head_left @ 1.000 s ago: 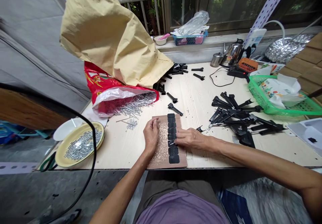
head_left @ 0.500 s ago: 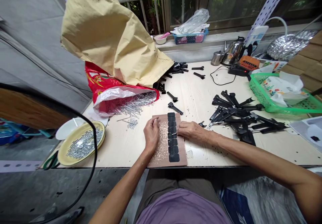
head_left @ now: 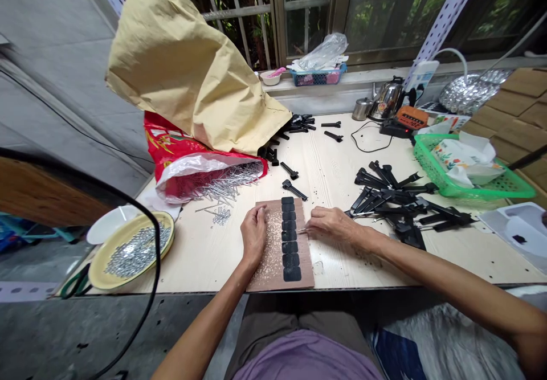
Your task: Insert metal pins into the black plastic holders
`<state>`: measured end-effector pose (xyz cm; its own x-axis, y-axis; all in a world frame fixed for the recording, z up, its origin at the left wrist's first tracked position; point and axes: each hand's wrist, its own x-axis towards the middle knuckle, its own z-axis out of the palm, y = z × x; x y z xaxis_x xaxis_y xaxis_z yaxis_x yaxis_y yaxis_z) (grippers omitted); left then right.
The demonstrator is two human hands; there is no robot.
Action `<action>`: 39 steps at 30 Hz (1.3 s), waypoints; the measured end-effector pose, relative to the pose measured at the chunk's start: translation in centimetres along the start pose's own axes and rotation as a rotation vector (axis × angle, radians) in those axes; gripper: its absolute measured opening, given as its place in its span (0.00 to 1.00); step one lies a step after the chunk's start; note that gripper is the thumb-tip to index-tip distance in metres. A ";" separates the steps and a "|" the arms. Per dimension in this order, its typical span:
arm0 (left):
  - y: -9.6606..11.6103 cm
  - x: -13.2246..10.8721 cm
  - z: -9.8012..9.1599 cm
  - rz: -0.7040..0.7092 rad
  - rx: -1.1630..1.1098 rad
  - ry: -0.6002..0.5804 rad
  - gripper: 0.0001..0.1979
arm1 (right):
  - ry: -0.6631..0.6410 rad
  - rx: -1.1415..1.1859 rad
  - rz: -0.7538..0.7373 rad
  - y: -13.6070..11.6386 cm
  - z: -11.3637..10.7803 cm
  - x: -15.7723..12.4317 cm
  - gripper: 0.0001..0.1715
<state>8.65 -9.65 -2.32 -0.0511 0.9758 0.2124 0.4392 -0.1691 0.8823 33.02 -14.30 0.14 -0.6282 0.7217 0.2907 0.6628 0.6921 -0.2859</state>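
Note:
A brown board (head_left: pixel 272 272) lies flat at the table's front edge, with a column of black rounded rectangular pieces (head_left: pixel 289 235) on it. Pale specks cover its left part. My left hand (head_left: pixel 254 235) rests at the board's left side, fingers curled and thumb pressed in; whatever they hold is too small to make out. From the right, my right hand (head_left: pixel 329 224) pinches a thin silver metal piece (head_left: pixel 301 231), its tip pointing left close to the black column. Two black clip-like parts (head_left: pixel 294 189) lie just beyond the board.
On the left stands a yellow bowl (head_left: pixel 96 272) of small silver parts. Behind it, a red bag (head_left: pixel 160 132) spills metal pins (head_left: pixel 231 180) under a tan sack (head_left: pixel 200 78). Black clip-like parts (head_left: pixel 393 195) are heaped right, near a green basket (head_left: pixel 478 189). A kettle (head_left: pixel 387 98) stands behind.
My right hand has drawn slightly back to the right, with the metal piece off the middle of the black column. My left hand keeps its place at the board. The view has tilted slightly.

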 end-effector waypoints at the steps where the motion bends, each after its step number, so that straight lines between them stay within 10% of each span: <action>1: 0.0 0.0 -0.1 0.002 0.000 -0.005 0.17 | -0.022 -0.047 0.041 0.3 -1.4 -0.8 0.17; 7: 0.3 0.0 -0.4 -0.006 -0.006 -0.032 0.17 | -0.082 -0.388 0.287 2.7 -8.2 -2.1 0.18; 15: 0.4 -0.2 -0.7 -0.014 -0.038 -0.013 0.17 | -0.100 -0.191 0.714 4.5 0.7 8.6 0.19; 20: 0.6 0.1 -0.5 -0.084 -0.207 -0.054 0.17 | 0.031 -0.256 0.759 5.2 0.8 11.3 0.20; 24: 1.5 2.0 0.5 -0.311 -0.519 -0.182 0.22 | 0.256 -0.131 0.600 3.9 0.0 13.1 0.19; 28: 2.7 5.0 1.3 -0.319 -0.858 -0.284 0.23 | 0.125 0.054 0.150 2.9 1.0 14.9 0.12; 34: 1.6 7.0 1.8 -0.437 -0.845 -0.042 0.28 | -0.034 -0.366 0.247 9.3 0.0 15.5 0.26; 39: 0.6 6.8 2.4 -0.392 -0.742 -0.059 0.32 | -0.193 -0.381 0.100 12.0 -0.8 14.7 0.14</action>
<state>10.69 -2.76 -1.37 -0.0208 0.9851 -0.1709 -0.3054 0.1565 0.9393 32.05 4.56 1.68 -0.5937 0.7994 0.0923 0.8047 0.5903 0.0636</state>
